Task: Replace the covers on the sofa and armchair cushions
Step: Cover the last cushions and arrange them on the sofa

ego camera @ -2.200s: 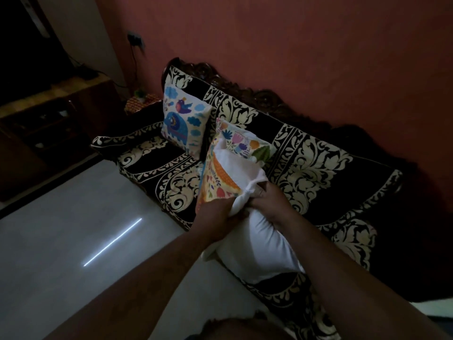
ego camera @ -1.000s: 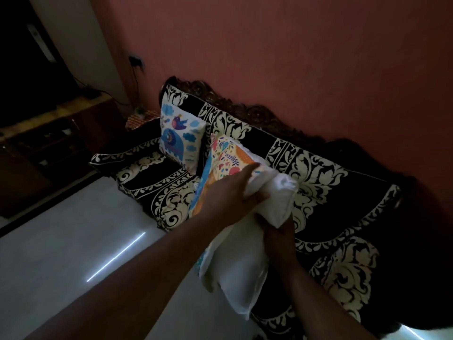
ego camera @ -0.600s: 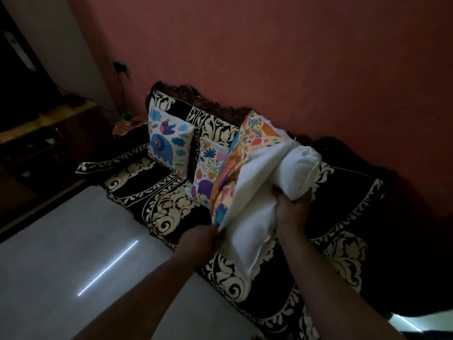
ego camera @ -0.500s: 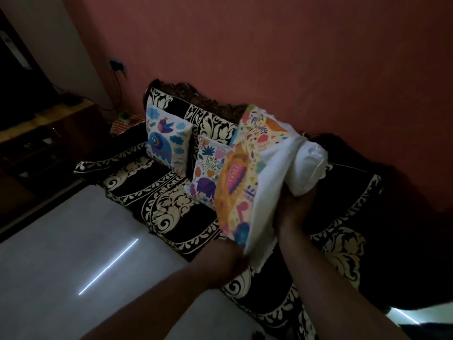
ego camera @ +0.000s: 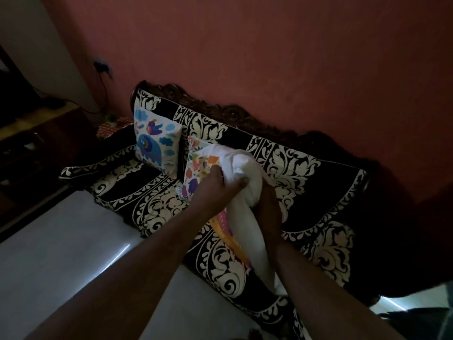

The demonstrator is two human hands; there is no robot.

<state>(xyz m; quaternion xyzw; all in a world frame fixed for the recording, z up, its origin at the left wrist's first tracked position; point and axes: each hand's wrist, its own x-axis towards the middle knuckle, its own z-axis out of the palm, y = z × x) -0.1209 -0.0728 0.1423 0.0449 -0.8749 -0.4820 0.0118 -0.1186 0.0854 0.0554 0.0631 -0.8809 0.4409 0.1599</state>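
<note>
I hold a white cushion upright over the seat of the black-and-white patterned sofa. A colourful printed cover hangs partly around it, showing orange and pink along its left side. My left hand grips the fabric at the cushion's top left. My right hand clutches the white cushion from behind, at its middle. Two covered cushions lean on the sofa back: one with a blue elephant, and a floral one partly hidden behind my left hand.
The pale floor runs along the sofa's front. At far left stands a dark wooden cabinet. A wall socket with a cable sits above a small patterned side table. The red wall is behind the sofa.
The cushion has come down from chest height toward the seat. My left hand has moved from the cover's lower edge up to the cushion's top. My right hand keeps its grip.
</note>
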